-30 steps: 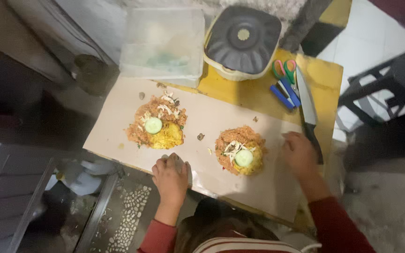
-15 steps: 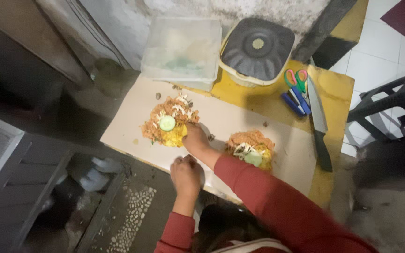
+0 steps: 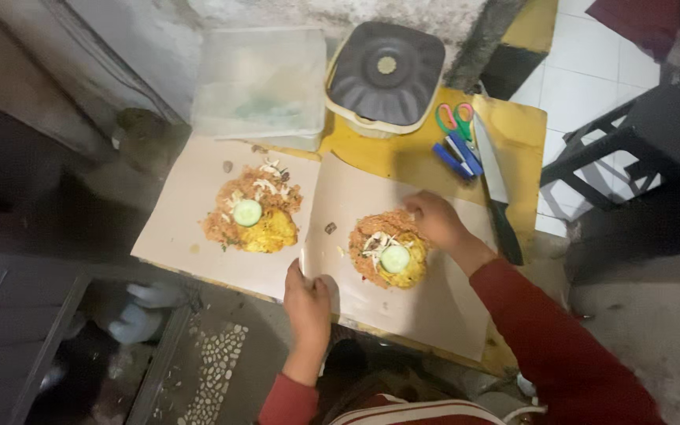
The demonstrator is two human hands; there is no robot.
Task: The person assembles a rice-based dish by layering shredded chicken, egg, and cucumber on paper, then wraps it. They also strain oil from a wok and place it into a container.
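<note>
I saw a clear plastic box (image 3: 260, 86) with its lid on at the back of the yellow table (image 3: 525, 138), against the wall. Just right of it sat a square cream container with a dark ribbed lid (image 3: 386, 75). Right of that lay scissors (image 3: 456, 120) with one green and one red handle, a blue stapler (image 3: 460, 155) just beside them, and a big knife (image 3: 497, 189) with a black handle, blade pointing away from me. Far left portion (image 3: 253, 216): rice, omelette, a cucumber slice, on its own brown sheet. A dark stool (image 3: 631, 149) stood on white tiles to the right. Lower left, a strip of pebble flooring (image 3: 214, 370).
</note>
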